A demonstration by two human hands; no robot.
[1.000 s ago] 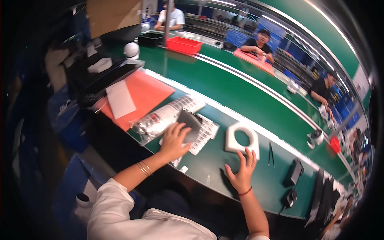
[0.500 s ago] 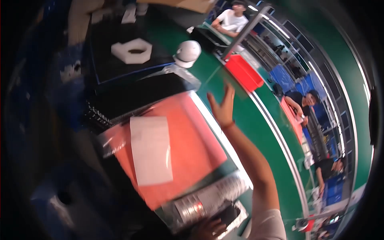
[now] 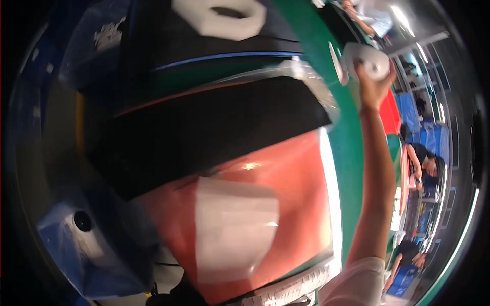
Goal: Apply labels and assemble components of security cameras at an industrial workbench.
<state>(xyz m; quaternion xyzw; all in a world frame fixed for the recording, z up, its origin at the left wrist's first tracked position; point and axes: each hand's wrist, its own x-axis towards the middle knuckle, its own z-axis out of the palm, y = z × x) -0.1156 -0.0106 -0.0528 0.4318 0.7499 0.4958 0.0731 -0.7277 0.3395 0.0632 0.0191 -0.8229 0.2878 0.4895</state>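
Observation:
My right hand [image 3: 375,92] reaches far up at the upper right, its fingers closed around a white round spool-like thing [image 3: 374,65]. That thing has a dark spot near its middle and a thin pale disc beside it; blur hides its exact kind. Below the hand lie salmon-coloured sheets [image 3: 301,188], partly under clear plastic. On them rest a white sheet [image 3: 229,229] and a long black panel [image 3: 219,127]. My left hand does not show.
A white angular piece with an oval hole [image 3: 224,20] lies on a black surface at the top. A red bin [image 3: 391,115] stands beyond my wrist on the green tabletop [image 3: 339,148]. Blue bags [image 3: 117,255] are at left. Several people sit along the right.
My right hand has moved up and right and closed on the white spool-like thing. The view has shifted, and my left hand has left the lower edge.

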